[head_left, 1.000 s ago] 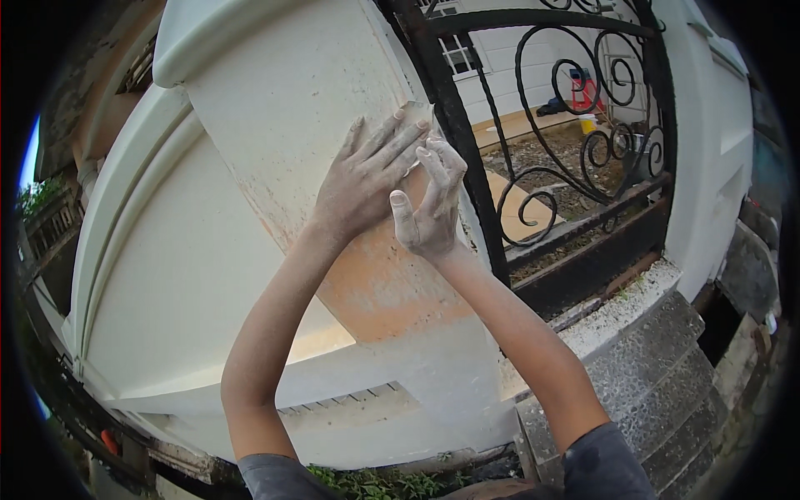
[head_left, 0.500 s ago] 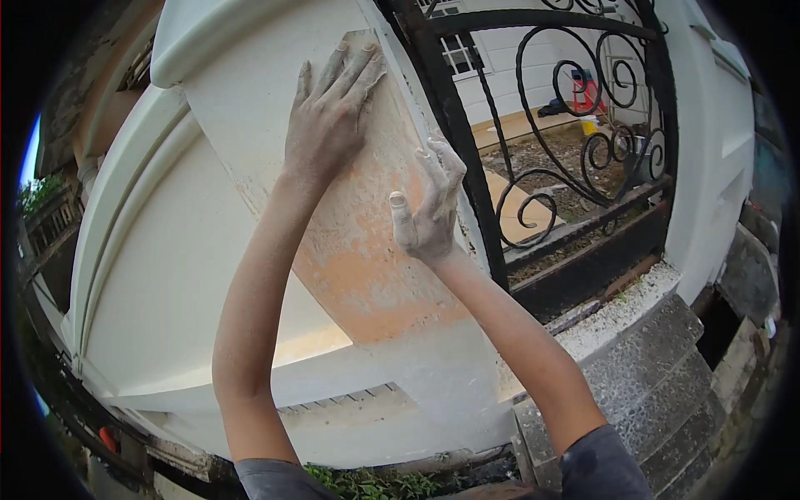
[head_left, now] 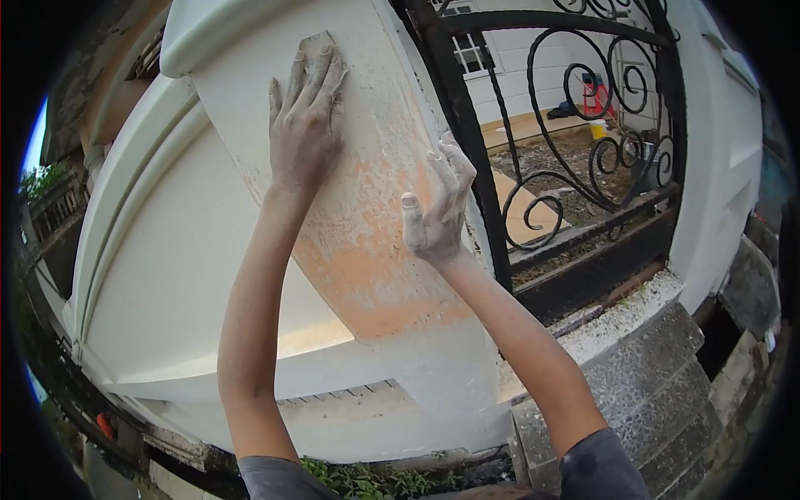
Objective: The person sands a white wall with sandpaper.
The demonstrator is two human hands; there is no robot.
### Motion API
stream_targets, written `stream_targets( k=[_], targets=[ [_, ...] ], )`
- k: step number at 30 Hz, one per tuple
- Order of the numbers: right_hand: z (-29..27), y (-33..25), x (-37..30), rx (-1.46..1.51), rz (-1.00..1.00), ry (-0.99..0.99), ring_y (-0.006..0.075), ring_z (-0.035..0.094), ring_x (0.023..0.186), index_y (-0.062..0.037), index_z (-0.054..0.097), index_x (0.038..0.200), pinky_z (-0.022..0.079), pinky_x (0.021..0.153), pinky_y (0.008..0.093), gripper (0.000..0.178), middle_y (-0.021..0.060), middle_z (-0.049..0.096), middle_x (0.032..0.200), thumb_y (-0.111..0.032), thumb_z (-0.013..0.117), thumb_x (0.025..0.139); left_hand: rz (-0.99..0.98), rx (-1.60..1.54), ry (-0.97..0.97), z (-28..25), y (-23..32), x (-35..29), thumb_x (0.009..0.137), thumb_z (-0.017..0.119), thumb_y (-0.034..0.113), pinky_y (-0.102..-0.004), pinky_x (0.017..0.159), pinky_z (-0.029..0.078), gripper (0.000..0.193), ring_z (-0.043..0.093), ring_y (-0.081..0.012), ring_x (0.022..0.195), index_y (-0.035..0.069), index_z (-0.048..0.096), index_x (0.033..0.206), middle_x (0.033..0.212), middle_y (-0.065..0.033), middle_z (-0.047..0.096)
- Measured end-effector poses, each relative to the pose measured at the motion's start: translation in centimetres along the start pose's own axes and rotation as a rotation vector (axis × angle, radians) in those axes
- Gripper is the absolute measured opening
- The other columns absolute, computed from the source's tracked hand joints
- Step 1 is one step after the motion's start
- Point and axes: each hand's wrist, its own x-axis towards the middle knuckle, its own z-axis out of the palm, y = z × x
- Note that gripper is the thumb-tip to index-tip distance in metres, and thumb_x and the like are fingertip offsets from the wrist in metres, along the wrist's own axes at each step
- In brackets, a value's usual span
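Note:
Dust coats both my hands. High on the pillar (head_left: 392,292), my left hand (head_left: 307,137) lies with its fingers stretched over a piece of sandpaper (head_left: 316,40), pressing it to the wall. Only the sandpaper's top and side edges show past the fingers. The pillar face is whitish above, with worn orange-beige patches lower down. My right hand (head_left: 437,208) rests at the pillar's right edge, beside the gate, thumb apart from its bent fingers. Nothing shows in that hand.
A black wrought-iron gate (head_left: 583,250) with scrolls stands close on the right. Behind it are a yellow container (head_left: 597,128) and a red object (head_left: 597,96). Grey stone steps (head_left: 617,400) lie at the lower right; green plants (head_left: 367,481) grow at the wall's foot.
My left hand has slid left across the pillar with the sandpaper under its fingers. My right hand stays at the pillar's edge. The whole view has shifted slightly.

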Motion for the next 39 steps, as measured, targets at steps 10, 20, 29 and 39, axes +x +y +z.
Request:
stream_targets(
  k=[10,20,29,39],
  targets=[
    [-0.3,-0.3,0.1,-0.003,0.008,-0.018,0.0419,0.037,0.119,-0.0055,0.038,0.128,0.028,0.099,0.0540,0.048,0.0214,0.040,0.122,-0.028,0.052,0.088,0.063,0.006,-0.031,-0.1,1.6,0.8,0.087,0.051,0.016,-0.0520,0.110,0.023,0.049,0.030,-0.0237,0.136,0.014,0.045,0.135,0.145,-0.0003,0.038],
    [-0.6,-0.3,0.0,-0.034,-0.003,-0.061,0.0411,0.040,0.116,-0.0014,0.039,0.125,0.032,0.097,0.0520,0.045,0.0229,0.042,0.122,-0.020,0.051,0.087,0.242,-0.037,-0.174,1.2,4.6,-0.7,0.084,0.052,0.013,-0.0506,0.111,0.022,0.052,0.028,-0.0221,0.137,0.015,0.045,0.135,0.145,0.0002,0.037],
    [-1.4,-0.2,0.3,-0.074,-0.012,-0.094,0.0399,0.043,0.112,-0.0024,0.039,0.125,0.033,0.095,0.0514,0.045,0.0202,0.044,0.116,-0.018,0.052,0.085,0.304,-0.226,-0.221,2.4,6.9,-1.6,0.088,0.053,0.020,-0.0482,0.112,0.023,0.048,0.030,-0.0226,0.136,0.018,0.045,0.135,0.144,0.0007,0.038],
    [-1.1,0.1,-0.1,0.005,0.021,-0.012,0.0367,0.042,0.114,-0.0087,0.046,0.120,0.028,0.096,0.0527,0.041,0.0143,0.043,0.111,-0.025,0.056,0.084,0.165,-0.071,-0.123,1.2,5.6,0.1,0.088,0.049,0.014,-0.0479,0.111,0.025,0.049,0.030,-0.0260,0.136,0.013,0.043,0.137,0.144,-0.0033,0.038]
  ],
)
